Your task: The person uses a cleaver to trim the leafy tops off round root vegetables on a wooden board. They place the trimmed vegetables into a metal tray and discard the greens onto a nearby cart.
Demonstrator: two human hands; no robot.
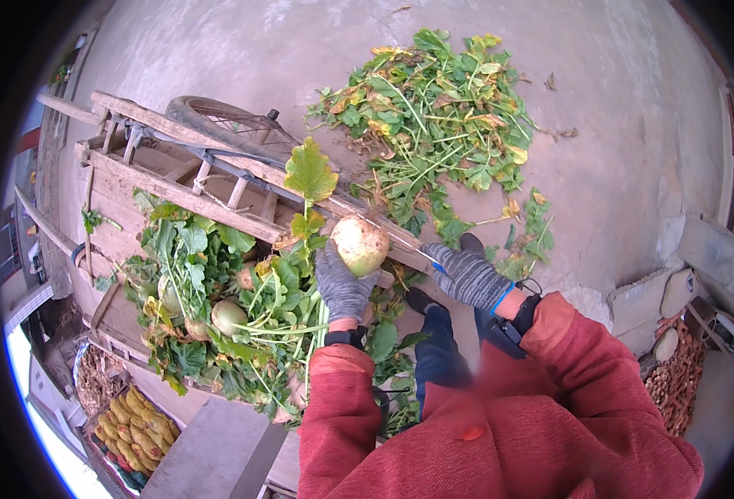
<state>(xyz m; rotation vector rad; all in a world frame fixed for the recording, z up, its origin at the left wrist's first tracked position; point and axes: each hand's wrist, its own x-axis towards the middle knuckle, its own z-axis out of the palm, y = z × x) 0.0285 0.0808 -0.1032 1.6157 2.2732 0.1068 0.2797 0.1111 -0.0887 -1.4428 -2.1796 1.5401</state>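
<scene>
My left hand [344,284], in a grey knit glove, holds a round, pale turnip [360,245] with soil on its skin. A yellowing leaf [310,171] stands up beside that hand; whether it joins the turnip I cannot tell. In my right hand [470,271], gloved alike, is a thin-bladed knife [382,227] with a bit of blue at its grip. Its blade points left, passing close to the turnip; contact is unclear. Under and left of my left hand, leafy turnips [228,317] are heaped on a wooden cart [117,193].
Beyond the cart's rail, a pile of cut greens [441,118] lies on the concrete floor [597,125]. The cart's spoked wheel [186,112] shows behind the rail. Yellow corn cobs [136,430] are stacked at lower left. Concrete blocks [644,302] stand at right. My shoes are near loose leaves.
</scene>
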